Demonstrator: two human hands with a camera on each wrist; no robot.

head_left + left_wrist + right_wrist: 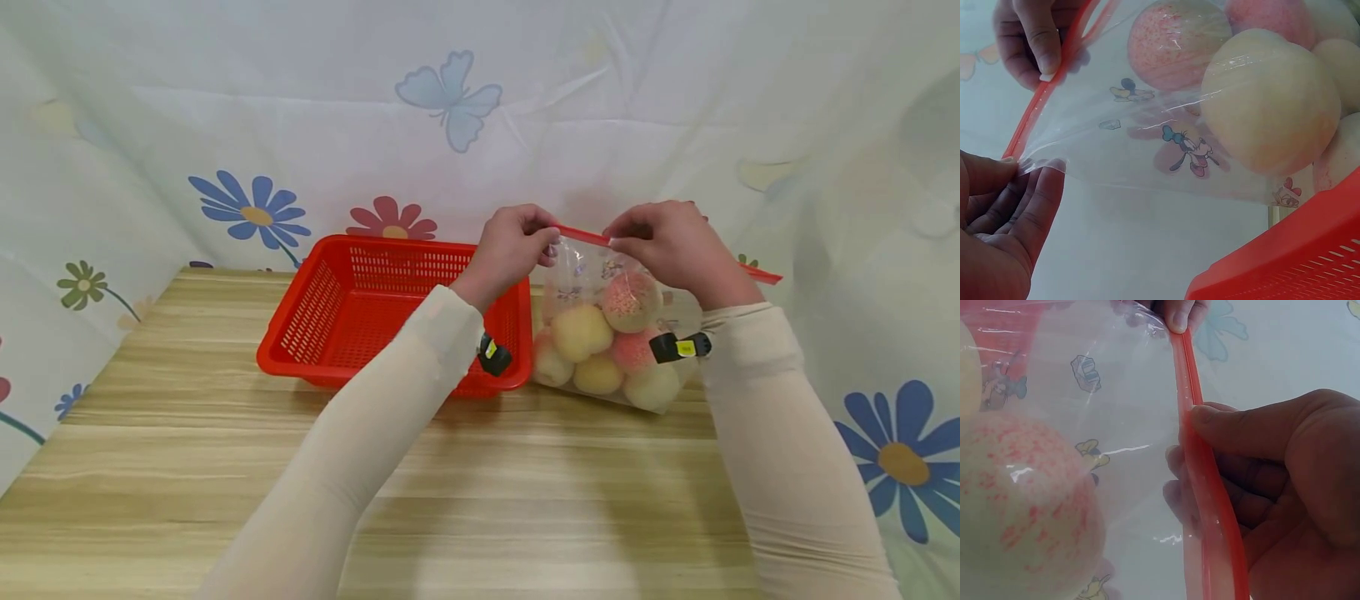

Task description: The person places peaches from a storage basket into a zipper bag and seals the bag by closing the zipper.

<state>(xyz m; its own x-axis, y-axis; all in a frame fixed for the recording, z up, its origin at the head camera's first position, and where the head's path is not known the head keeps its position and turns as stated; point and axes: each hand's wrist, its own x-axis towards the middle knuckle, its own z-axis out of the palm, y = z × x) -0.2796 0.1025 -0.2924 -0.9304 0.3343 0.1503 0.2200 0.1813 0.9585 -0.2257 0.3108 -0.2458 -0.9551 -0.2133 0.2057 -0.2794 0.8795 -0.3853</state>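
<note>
A clear zip bag with a red zip strip and cartoon prints stands to the right of the red basket. Inside it are several peaches, some pale yellow, others pink-speckled. My left hand pinches the left end of the red strip between thumb and fingers. Farther along the same strip, my right hand pinches it, the thumb on one face and fingers behind. A small white piece shows at the right thumb's tip on the strip. Past my right wrist, the strip's far end sticks out.
The red plastic basket, with slotted walls, sits on the wood-grain table close to the bag's left side. A patterned cloth with flowers and a butterfly hangs behind and at both sides.
</note>
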